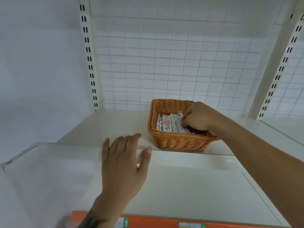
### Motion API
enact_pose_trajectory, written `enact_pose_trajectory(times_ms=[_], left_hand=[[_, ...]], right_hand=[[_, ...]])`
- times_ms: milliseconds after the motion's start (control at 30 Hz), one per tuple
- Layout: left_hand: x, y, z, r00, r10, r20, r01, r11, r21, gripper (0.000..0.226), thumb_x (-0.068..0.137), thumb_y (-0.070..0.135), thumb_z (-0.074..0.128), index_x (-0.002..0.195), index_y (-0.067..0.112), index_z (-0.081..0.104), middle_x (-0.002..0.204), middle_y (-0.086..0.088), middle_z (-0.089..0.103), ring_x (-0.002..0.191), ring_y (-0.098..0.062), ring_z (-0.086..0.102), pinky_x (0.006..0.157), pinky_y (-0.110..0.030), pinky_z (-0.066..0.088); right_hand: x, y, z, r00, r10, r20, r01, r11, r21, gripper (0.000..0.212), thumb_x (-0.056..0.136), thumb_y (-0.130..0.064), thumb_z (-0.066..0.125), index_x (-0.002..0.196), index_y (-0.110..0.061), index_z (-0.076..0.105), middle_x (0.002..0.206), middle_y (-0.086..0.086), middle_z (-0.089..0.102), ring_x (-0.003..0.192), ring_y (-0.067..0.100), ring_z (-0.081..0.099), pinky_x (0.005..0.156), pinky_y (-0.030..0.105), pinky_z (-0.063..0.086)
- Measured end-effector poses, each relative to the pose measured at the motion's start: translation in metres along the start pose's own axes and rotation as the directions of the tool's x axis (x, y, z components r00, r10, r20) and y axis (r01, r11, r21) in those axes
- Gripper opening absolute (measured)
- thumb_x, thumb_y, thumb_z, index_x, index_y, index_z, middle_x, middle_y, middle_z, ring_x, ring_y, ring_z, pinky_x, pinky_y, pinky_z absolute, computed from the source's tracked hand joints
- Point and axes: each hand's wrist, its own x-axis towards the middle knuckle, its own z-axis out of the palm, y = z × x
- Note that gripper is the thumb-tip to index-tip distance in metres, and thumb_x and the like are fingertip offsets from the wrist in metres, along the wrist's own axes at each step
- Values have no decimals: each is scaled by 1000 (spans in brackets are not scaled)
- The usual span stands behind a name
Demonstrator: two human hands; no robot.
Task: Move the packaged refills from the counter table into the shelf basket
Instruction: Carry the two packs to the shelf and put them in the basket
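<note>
The basket [177, 142] sits on the shelf [105, 127], against the wire grid [164, 63]. The right hand [199, 119] reaches down inside it, fingers curled around a white refill pack [178, 121] — more packs [165, 123] stand on edge just left of that one, inside the basket. The left hand [123, 162] lies flat and empty on the shelf edge, left of the basket — fingers spread.

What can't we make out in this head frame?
- Right hand fingers: curled into the basket, so the grip is hidden.
- Packaged refills: print too small to read; right-side ones hidden under the hand.
- Orange strip: cut off by the bottom edge.
- Left hand: palm faces down, so its underside is unseen.
</note>
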Motion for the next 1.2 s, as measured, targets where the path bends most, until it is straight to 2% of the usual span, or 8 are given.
enact_pose_trajectory(times_ms=[167,267,467,600,700,800,1067,1200], left_hand=[[-5,-15,14,993,112,-33,-109,990,91,43,103,50,39,116,23,70,116,0,67,121,-32,59,122,-59,21],[-6,-18,18,986,149,-81,-141,986,90,41,102,50,41,115,23,70,116,0,67,122,-33,58,123,-57,18],[-7,-21,20,983,158,-93,-147,983,113,42,103,50,41,115,22,71,114,-1,67,119,-31,58,124,-57,18],[-6,-18,16,988,153,-36,-146,976,161,43,104,51,37,119,24,68,115,1,65,115,-28,59,122,-58,22],[-6,-12,7,993,104,58,-114,969,218,50,105,56,27,126,29,64,123,2,64,122,-26,56,123,-57,21],[-13,1,-10,988,-11,154,-29,966,256,58,103,62,15,143,37,49,149,-1,52,145,-27,39,124,-60,15],[-120,23,-74,940,-339,-34,325,865,382,60,99,66,24,147,41,49,157,-2,47,146,-26,40,122,-60,19],[-200,28,-123,853,-519,-62,473,718,511,60,99,67,27,148,40,48,158,-2,46,148,-26,37,123,-60,16]], right_hand=[[19,-3,13,999,3,36,6,964,-264,17,86,-14,72,101,-8,78,103,10,76,94,27,72,80,41,61],[22,-4,16,999,-14,35,26,931,-363,15,85,-17,77,98,-10,79,106,8,76,96,26,70,86,42,61],[16,-11,12,998,-59,31,67,881,-468,21,90,-24,74,96,-5,79,101,8,74,91,24,68,82,38,60],[-15,-4,11,969,-218,-115,178,943,-282,48,104,-47,51,77,-10,67,74,5,64,72,22,61,62,31,45],[-48,9,24,869,-445,-214,405,891,-206,49,102,-64,38,101,-27,70,99,-5,70,97,18,63,78,38,52],[-65,27,35,734,-633,-245,565,770,-296,55,102,-64,38,129,-25,65,128,3,65,120,27,58,92,47,53],[-109,47,90,421,-882,-214,810,471,-349,54,101,-56,48,134,-16,63,143,18,54,128,43,52,111,56,38],[-154,25,140,377,-924,-64,912,382,-151,57,100,-59,45,136,-19,61,147,17,52,132,40,51,109,52,42]])
